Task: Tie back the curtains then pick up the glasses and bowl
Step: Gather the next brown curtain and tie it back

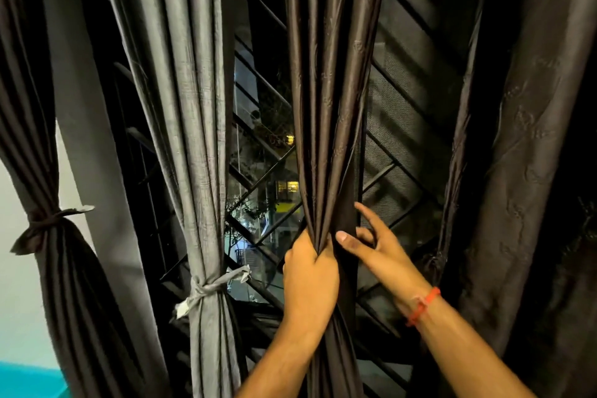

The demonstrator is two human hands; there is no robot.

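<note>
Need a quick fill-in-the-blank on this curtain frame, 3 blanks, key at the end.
1. The left hand grips the gathered dark brown curtain, which has ____ tie around it yet.
2. The grey curtain is bound by a knotted ____ strip.
3. An orange band sits on the ____ wrist.

Missing words: no; grey; right

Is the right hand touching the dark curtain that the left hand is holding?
Touching. In the head view the right hand has its thumb pressed on the dark curtain, beside the left hand gripping the bunched folds.
</note>
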